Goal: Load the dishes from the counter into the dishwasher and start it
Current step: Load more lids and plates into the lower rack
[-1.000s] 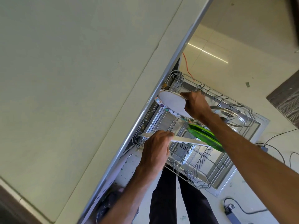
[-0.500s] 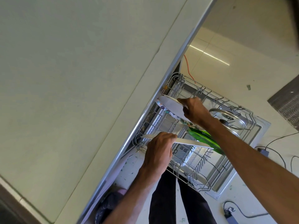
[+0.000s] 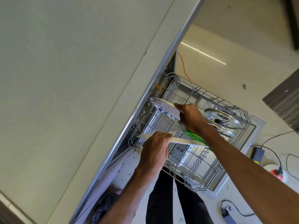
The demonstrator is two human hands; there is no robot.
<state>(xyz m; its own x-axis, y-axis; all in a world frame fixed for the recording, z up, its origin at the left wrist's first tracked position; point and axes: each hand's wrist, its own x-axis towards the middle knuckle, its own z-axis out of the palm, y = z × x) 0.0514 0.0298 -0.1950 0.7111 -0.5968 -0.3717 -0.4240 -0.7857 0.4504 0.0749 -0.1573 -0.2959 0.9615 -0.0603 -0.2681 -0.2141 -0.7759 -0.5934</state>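
Observation:
The dishwasher's lower wire rack (image 3: 202,172) is pulled out over the open door (image 3: 255,126), below the counter edge. My right hand (image 3: 191,117) grips a white plate with a coloured patterned rim (image 3: 165,106), tilted on edge at the rack's rear left. My left hand (image 3: 155,147) holds a second white plate (image 3: 182,141) seen edge-on across the rack. A green plate (image 3: 195,137) stands in the rack, partly hidden by my right forearm. A glass pot lid (image 3: 221,118) stands on edge at the rack's far side.
The pale countertop (image 3: 64,94) fills the left of the view, with a metal edge strip (image 3: 145,97). Cables, a black power adapter (image 3: 257,153) and a red and white plug block (image 3: 276,172) lie on the floor to the right. My legs (image 3: 163,199) stand at the rack's near edge.
My right hand has lowered the patterned plate toward the rack's rear left corner. My left hand keeps the other white plate in much the same place.

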